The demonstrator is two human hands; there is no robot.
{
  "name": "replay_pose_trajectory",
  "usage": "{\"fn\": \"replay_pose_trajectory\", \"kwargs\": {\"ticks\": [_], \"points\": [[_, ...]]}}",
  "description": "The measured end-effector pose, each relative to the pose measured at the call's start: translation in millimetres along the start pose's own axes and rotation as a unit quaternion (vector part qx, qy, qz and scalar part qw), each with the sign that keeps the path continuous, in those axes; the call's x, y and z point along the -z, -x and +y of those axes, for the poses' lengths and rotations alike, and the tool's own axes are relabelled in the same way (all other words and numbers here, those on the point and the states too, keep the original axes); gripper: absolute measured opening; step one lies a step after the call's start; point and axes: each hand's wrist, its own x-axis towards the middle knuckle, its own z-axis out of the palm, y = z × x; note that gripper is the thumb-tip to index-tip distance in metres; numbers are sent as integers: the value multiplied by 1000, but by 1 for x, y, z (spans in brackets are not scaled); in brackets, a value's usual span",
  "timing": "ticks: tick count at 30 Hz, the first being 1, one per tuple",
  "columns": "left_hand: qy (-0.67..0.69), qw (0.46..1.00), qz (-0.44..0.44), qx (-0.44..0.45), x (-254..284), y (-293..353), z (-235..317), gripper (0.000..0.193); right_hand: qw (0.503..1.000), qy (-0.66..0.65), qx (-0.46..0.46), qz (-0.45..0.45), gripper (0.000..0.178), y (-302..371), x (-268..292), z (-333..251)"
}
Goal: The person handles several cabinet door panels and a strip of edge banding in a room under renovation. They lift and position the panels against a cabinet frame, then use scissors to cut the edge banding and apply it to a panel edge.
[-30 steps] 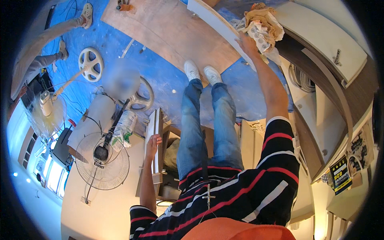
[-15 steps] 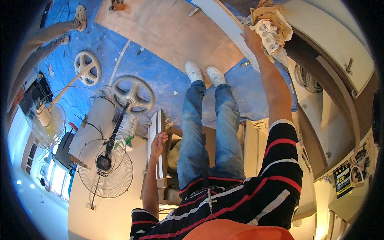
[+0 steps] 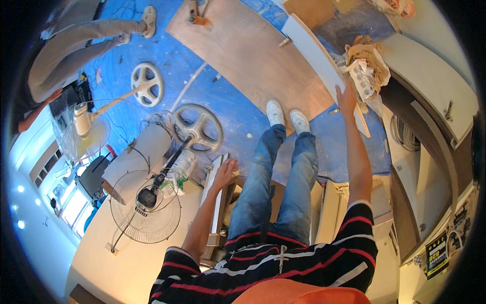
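Note:
My right hand is at the near edge of a long pale panel, its fingers apart; whether they touch it I cannot tell. Two metal hinges show along the panel's left edge, the upper hinge and a lower one near my hand. Beyond the hand sits a crumpled brown paper bag with a white printed wrapping. My left hand hovers by my left leg with loosely bent fingers and nothing in it. The closest things to it are upright narrow boards.
Blue sheeting and a brown board cover the floor; my shoes are at the board's near edge. Two pedestal fans, one grey, one cream, stand left. A person is far left. A brown-edged cabinet is right.
My right hand has come nearer along the panel's edge. My left hand has lifted forward and rightward. The view has swung left, bringing more of the other person into sight.

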Motion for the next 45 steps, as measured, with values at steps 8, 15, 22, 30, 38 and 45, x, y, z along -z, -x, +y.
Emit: {"fn": "replay_pose_trajectory", "kwargs": {"ticks": [8,15,22,30,38,45], "points": [[-7,995,-71,-71,-18,-27,39,43,962,-118,-212,-125,53,263,41,-19],[-32,982,-149,-109,-15,-33,67,43,841,-131,-490,-186,64,458,64,-50],[-171,957,-229,-53,-12,-26,57,48,839,-271,-466,-75,49,440,87,-63],[-289,935,-198,-58,-54,2,63,49,818,-414,-400,-6,47,452,113,-64],[-416,826,-325,-198,-203,44,84,46,770,-431,-462,85,37,602,132,53],[-646,523,-375,-411,-445,133,124,43,615,-428,-591,300,23,747,106,199]]}}
